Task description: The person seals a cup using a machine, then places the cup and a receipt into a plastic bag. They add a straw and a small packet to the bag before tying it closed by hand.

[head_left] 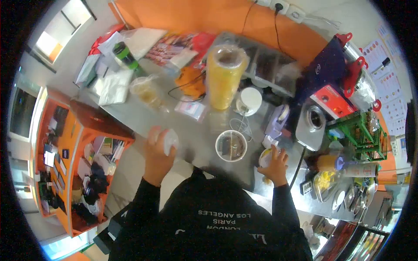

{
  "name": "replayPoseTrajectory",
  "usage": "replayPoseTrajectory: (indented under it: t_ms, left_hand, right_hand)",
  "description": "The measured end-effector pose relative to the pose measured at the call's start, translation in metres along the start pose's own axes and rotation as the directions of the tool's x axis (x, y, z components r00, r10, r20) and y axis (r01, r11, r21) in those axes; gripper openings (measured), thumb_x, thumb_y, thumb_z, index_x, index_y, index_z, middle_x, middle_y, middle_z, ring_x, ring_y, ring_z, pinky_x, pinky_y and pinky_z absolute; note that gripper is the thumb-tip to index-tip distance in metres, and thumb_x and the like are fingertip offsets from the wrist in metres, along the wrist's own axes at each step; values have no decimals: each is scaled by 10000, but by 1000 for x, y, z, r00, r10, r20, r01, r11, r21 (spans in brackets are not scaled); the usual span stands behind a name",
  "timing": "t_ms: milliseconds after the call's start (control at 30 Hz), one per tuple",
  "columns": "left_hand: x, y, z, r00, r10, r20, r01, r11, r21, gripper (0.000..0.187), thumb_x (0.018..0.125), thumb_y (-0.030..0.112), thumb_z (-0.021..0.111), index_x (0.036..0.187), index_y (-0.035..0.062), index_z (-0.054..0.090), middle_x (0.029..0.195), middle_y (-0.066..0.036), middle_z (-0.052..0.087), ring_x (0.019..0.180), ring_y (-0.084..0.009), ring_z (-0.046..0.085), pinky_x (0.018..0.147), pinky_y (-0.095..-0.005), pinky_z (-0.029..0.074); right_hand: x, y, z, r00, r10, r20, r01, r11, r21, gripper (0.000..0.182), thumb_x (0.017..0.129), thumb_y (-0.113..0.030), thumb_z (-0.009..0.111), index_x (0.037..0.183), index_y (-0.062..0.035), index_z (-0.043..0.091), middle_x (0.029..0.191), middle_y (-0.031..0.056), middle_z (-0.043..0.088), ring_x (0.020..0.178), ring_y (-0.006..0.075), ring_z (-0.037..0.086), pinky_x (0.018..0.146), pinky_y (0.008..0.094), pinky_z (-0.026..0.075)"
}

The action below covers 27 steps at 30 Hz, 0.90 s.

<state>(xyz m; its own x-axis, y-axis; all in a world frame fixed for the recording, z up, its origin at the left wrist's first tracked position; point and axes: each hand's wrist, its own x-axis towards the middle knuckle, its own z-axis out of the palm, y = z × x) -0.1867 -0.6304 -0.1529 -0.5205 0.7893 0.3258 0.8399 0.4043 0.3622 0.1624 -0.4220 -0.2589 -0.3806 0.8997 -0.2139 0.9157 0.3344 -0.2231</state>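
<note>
My left hand [158,157] is raised over the near left table edge, its fingers curled round a whitish, round, lid-like piece [171,142], slightly blurred. On the right, my right hand [277,167] has its fingers spread. Its thumb and index finger lie beside a small round container with a white rim [264,158], partly covered by the hand. Between the hands stands a white-rimmed cup [231,146] with something brownish and shiny inside. Behind it rises a tall stack in clear plastic with a yellow body [225,77].
A white round device [249,101] with a cable sits behind the cup. To its right are a lilac tape dispenser [277,120] and a silver machine [311,124]. A green rack [358,135] stands far right. Plastic bags [149,92] and a green-topped bottle [124,55] lie left.
</note>
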Motion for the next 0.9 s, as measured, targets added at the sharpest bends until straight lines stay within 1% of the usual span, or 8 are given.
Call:
replayPoseTrajectory:
  t_ms: [167, 333, 433, 500, 600, 667, 733, 900]
  left_hand:
    - [7, 25, 40, 972, 218, 89, -189, 947, -259, 291, 822, 100, 636, 1108, 57, 611, 1110, -120, 628, 1014, -373, 581, 863, -420, 467]
    - [23, 66, 85, 837, 395, 378, -180, 852, -491, 232, 894, 170, 601, 1099, 65, 631, 1027, -115, 656, 921, -322, 631, 785, -408, 507]
    - [44, 98, 110, 644, 600, 475, -246, 750, -614, 236, 913, 198, 594, 1103, 62, 632, 1023, -122, 660, 924, -316, 636, 799, -401, 509]
    - [55, 115, 138, 541, 720, 435, -247, 630, -736, 253, 941, 232, 587, 1132, 72, 631, 1033, -133, 666, 924, -299, 643, 810, -395, 509]
    - [62, 125, 206, 539, 727, 426, -47, 531, -846, 272, 979, 255, 535, 1152, 70, 635, 1068, -81, 680, 928, -213, 642, 784, -363, 501]
    - [76, 139, 227, 425, 540, 726, 429, 586, -687, 287, 997, 274, 498, 1151, 78, 640, 1085, -54, 680, 954, -163, 624, 774, -331, 488]
    - [80, 149, 248, 314, 432, 845, 662, 539, -521, 283, 995, 302, 488, 1100, 95, 649, 1030, -18, 662, 859, -120, 563, 718, -296, 459]
    - [83, 168, 296, 302, 420, 856, 778, 410, -476, 292, 957, 337, 502, 992, 90, 654, 909, 14, 630, 645, -95, 463, 613, -258, 414]
  right_hand:
    - [7, 33, 2, 985, -136, -108, 109, 968, -226, 1144, 567, -377, 877, 1500, -189, 242, 1477, 229, 260, 1274, 498, 340, 903, 672, 422]
    - [91, 28, 14, 875, 18, -483, 237, 855, 462, 600, 833, -475, 692, 1231, -42, 574, 1182, 270, 580, 1169, 486, 490, 1010, 575, 379]
    - [142, 40, 30, 951, 248, -185, -88, 789, 608, 409, 893, -398, 633, 1032, -13, 625, 987, 233, 614, 1039, 430, 564, 947, 536, 422]
    - [158, 29, 19, 894, 364, 260, -395, 367, 842, 376, 892, -373, 636, 1029, -24, 617, 971, 208, 605, 947, 388, 608, 838, 499, 498]
    - [160, 33, 25, 892, 323, 316, -381, 163, 910, 209, 959, -314, 547, 977, -108, 567, 876, 68, 616, 664, 205, 609, 557, 412, 559]
    - [173, 74, 81, 979, 118, -169, 102, 436, 894, 195, 965, -306, 552, 980, -112, 549, 890, 61, 612, 700, 208, 621, 585, 409, 568]
    - [141, 64, 73, 961, 200, -192, 119, 328, 937, 177, 966, -281, 568, 985, -107, 535, 915, 57, 614, 741, 213, 638, 617, 399, 576]
    - [3, -48, 9, 881, 438, 180, -117, -168, 979, 196, 990, -232, 545, 957, -40, 520, 851, 64, 546, 634, 178, 608, 564, 386, 593]
